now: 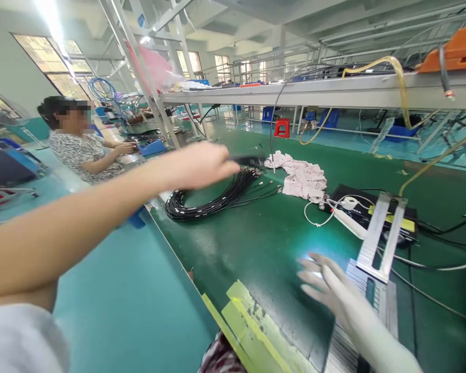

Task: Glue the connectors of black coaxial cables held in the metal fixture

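My left hand [207, 165] reaches far out across the bench, blurred, its fingers closed around a dark, smeared length of black cable [248, 160]. Just below it, a coiled bundle of black cables [202, 206] with small white tags lies on the green bench top [256, 243], its loose ends pointing right. Low on the right, my right hand [330, 282] has its fingers apart and holds nothing. A bright glow lights the bench by its fingertips. Beside that hand stands a metal fixture [382, 238] with two upright bars.
A crumpled pale pink cloth [303, 178] lies behind the cables. A black box [407, 220] with white cords sits at the right. Yellow-green tape [248, 321] covers the near edge. A shelf [295, 92] spans the back. A co-worker [85, 142] sits at the left.
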`<move>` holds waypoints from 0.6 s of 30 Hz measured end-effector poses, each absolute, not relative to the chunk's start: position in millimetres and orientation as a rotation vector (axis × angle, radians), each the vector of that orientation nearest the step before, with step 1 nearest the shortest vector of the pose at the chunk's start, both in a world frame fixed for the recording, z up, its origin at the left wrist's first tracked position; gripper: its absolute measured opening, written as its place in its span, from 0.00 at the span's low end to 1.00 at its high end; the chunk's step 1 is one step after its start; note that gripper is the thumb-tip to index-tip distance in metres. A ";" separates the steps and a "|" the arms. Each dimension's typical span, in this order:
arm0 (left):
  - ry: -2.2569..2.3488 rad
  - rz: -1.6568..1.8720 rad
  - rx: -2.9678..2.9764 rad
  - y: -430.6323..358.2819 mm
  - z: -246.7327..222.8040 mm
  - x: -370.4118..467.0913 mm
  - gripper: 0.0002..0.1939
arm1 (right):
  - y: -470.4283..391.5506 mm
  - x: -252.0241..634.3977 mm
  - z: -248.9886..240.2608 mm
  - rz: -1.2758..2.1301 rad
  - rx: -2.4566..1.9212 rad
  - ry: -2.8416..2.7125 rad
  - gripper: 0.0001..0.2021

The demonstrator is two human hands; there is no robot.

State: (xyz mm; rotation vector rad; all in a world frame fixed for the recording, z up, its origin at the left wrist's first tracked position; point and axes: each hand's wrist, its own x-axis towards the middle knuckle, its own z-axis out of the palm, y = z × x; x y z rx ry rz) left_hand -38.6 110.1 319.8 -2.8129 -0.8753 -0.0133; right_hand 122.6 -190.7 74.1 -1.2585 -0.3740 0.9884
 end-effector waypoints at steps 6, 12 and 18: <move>-0.421 1.129 -3.271 12.2 149.0 -109.1 0.18 | -75.8 89.9 42.9 1.523 -0.758 0.075 0.36; -0.258 1.345 -3.374 10.8 98.1 -136.5 0.17 | -41.5 103.1 37.0 1.222 -0.796 -0.022 0.08; -0.193 1.226 -3.482 10.4 73.1 -121.7 0.10 | -96.2 95.8 109.3 0.960 -0.832 -0.603 0.22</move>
